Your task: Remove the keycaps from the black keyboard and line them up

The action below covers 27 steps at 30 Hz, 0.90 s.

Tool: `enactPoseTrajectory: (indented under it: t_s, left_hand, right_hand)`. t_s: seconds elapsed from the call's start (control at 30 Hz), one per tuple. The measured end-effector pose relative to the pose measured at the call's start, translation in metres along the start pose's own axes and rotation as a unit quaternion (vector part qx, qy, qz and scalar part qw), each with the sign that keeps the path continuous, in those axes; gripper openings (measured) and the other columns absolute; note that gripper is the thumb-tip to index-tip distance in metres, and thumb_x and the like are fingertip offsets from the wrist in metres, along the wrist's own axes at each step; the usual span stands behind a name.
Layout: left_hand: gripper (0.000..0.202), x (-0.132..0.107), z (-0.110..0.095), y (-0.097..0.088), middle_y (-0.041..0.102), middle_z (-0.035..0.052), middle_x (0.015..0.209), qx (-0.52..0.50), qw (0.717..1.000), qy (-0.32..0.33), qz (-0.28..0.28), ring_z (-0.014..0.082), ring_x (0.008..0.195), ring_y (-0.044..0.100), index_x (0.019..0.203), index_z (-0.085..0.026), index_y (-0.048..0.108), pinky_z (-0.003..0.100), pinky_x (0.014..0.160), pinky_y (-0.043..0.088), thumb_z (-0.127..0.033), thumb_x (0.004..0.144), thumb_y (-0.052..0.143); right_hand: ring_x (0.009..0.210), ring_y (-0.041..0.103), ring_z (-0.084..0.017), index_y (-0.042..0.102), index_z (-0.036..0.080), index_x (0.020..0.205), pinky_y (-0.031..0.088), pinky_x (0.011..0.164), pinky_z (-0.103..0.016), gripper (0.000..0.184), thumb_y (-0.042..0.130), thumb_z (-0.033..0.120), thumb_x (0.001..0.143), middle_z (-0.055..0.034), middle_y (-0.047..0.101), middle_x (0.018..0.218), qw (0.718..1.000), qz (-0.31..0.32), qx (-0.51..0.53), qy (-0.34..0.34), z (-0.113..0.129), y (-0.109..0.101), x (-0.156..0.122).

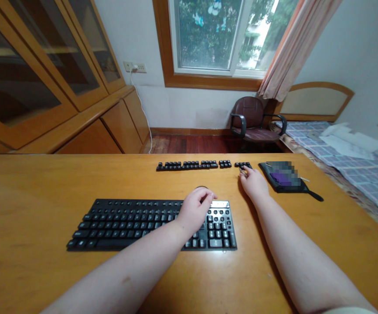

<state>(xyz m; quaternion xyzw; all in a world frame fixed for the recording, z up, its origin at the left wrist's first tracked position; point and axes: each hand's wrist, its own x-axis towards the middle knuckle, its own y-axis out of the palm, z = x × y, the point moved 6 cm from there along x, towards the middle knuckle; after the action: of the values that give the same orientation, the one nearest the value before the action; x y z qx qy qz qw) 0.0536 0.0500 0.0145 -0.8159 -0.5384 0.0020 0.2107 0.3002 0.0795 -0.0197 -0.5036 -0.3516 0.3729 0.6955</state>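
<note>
A black keyboard [123,243] lies on the wooden desk, with bare switches showing along its upper rows where keycaps are off. My left hand [195,209] is over its right part, fingers curled and thumb drawn in; whatever they hold is hidden. Just behind that hand peeks the dark curved edge of an object [202,187], mostly covered. My right hand [254,183] reaches to the right end of a line of loose black keycaps [192,165]. Its fingers are closed on a small, thin metal-looking tool [242,171], whose kind is unclear.
Right of my right hand lies a black zip pouch [274,185] with a strap, partly pixelated. The desk [28,244] ends at a far edge just past the keycaps. Beyond stand a maroon armchair [250,117], a bed [355,161] and a glass-fronted cabinet [87,109].
</note>
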Motion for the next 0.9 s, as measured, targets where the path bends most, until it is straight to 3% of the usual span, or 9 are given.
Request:
enactPoseTrajectory:
  t_s: [0.13, 0.37, 0.67, 0.9]
  left_hand:
    - [0.02, 0.0, -0.002, 0.0, 0.062, 0.0027, 0.078, 0.0, 1.0, 0.001, 0.0, 0.0165, 0.079, 0.058, 0.077, -0.017, 0.062, 0.028, 0.073, 0.044, -0.024, 0.085, 0.046]
    - [0.02, 0.0, -0.002, 0.001, 0.062, 0.0029, 0.077, 0.001, 1.0, 0.002, 0.001, 0.0166, 0.078, 0.058, 0.076, -0.017, 0.062, 0.028, 0.073, 0.044, -0.025, 0.085, 0.046]
    - [0.022, 0.0, -0.002, 0.0, 0.062, 0.0038, 0.078, 0.001, 1.0, 0.006, 0.002, 0.0174, 0.08, 0.058, 0.077, -0.017, 0.062, 0.029, 0.074, 0.044, -0.026, 0.086, 0.045]
    - [0.021, -0.001, -0.002, 0.0, 0.062, 0.0038, 0.078, -0.001, 1.0, 0.005, -0.002, 0.0174, 0.079, 0.058, 0.076, -0.017, 0.062, 0.03, 0.074, 0.045, -0.026, 0.086, 0.046]
  right_hand:
    - [0.105, 0.054, -0.023, 0.049, 0.017, 0.128, 0.04, 0.089, -0.029, 0.045, 0.038, 0.035, 0.087, -0.0119, 0.054, 0.119, 0.999, -0.048, 0.005, 0.0, 0.002, -0.009, -0.003]
    - [0.1, 0.058, -0.026, 0.036, 0.022, 0.136, 0.044, 0.081, -0.036, 0.053, 0.039, 0.04, 0.086, -0.0119, 0.06, 0.115, 0.998, 0.064, -0.024, 0.004, 0.002, 0.008, 0.002]
    - [0.101, 0.059, -0.026, 0.037, 0.022, 0.136, 0.044, 0.081, -0.034, 0.052, 0.037, 0.041, 0.087, -0.0113, 0.06, 0.116, 0.996, 0.075, -0.041, -0.006, 0.005, 0.006, 0.0]
    - [0.097, 0.06, -0.024, 0.056, 0.021, 0.119, 0.045, 0.078, -0.032, 0.042, 0.036, 0.04, 0.087, -0.0112, 0.065, 0.105, 0.997, 0.06, -0.02, 0.037, -0.001, 0.003, 0.0]
